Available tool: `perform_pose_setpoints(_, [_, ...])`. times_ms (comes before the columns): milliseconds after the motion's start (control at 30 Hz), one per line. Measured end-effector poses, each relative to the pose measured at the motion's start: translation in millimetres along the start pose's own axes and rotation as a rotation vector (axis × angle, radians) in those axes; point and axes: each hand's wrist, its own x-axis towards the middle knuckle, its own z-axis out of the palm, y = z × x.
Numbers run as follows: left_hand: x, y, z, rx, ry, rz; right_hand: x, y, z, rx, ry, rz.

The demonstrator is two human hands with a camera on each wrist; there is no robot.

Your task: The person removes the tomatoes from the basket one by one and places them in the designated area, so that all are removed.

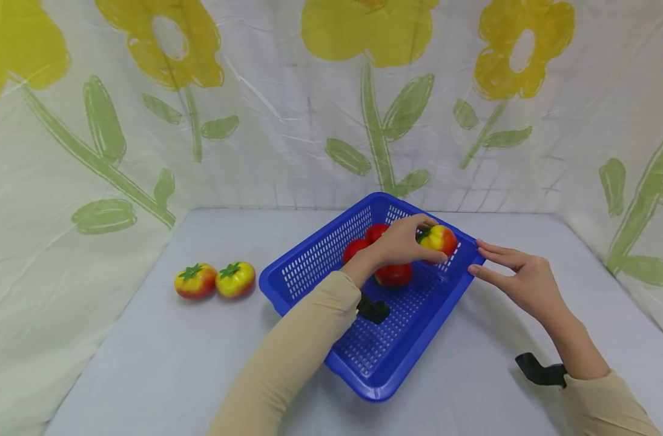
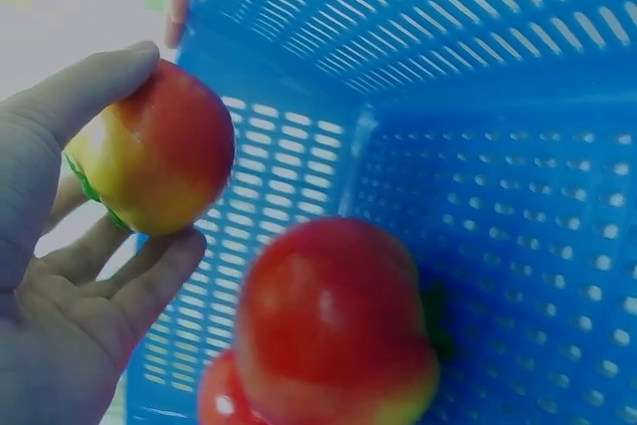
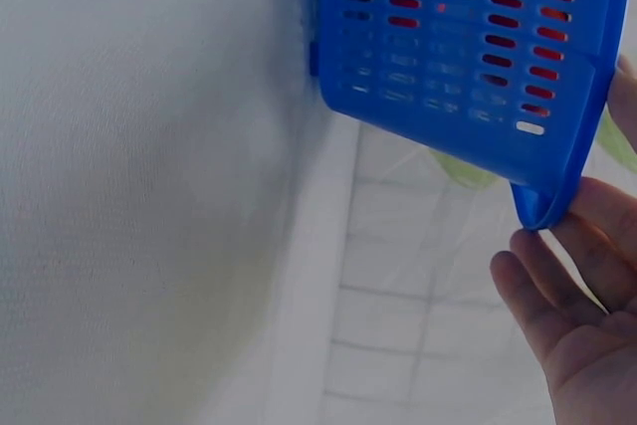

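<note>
My left hand point(image 1: 402, 241) reaches over the blue plastic basket point(image 1: 277, 284) and holds a red-and-yellow tomato point(image 1: 439, 238) between thumb and fingers. In the left wrist view the held tomato point(image 2: 164, 151) hangs beside the slotted end wall, its green leafy top turned towards the palm. Several red tomatoes point(image 1: 395, 275) lie inside, partly hidden by my left hand and forearm. My right hand point(image 1: 527, 281) holds the basket's right corner, thumb and fingertips on the rim; the right wrist view shows fingers point(image 3: 597, 256) right at that rim corner.
Two red-and-yellow tomatoes, one redder point(image 1: 195, 281) and one yellower point(image 1: 235, 280), sit side by side on the white table point(image 1: 146, 363) left of the basket. A flowered white curtain point(image 1: 277, 121) hangs behind. Black wrist mounts point(image 1: 540, 370) sit on both forearms.
</note>
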Motion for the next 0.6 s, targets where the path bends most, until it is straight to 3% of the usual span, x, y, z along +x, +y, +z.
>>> perform_pose_setpoints(233, [-8.8, 18.2, -14.1, 0.032, 0.01, 0.082, -0.1, 2.1, 2.4, -0.018, 0.014, -0.029])
perform_pose_setpoints(433, [-25.2, 35.0, -28.3, 0.138, 0.002, 0.118, 0.2, 2.5, 1.0, -0.011, 0.017, -0.026])
perform_pose_setpoints(600, [-46.7, 30.0, -37.6, 0.187, 0.047, 0.12, 0.1, 1.4, 0.3, 0.005, 0.005, 0.0])
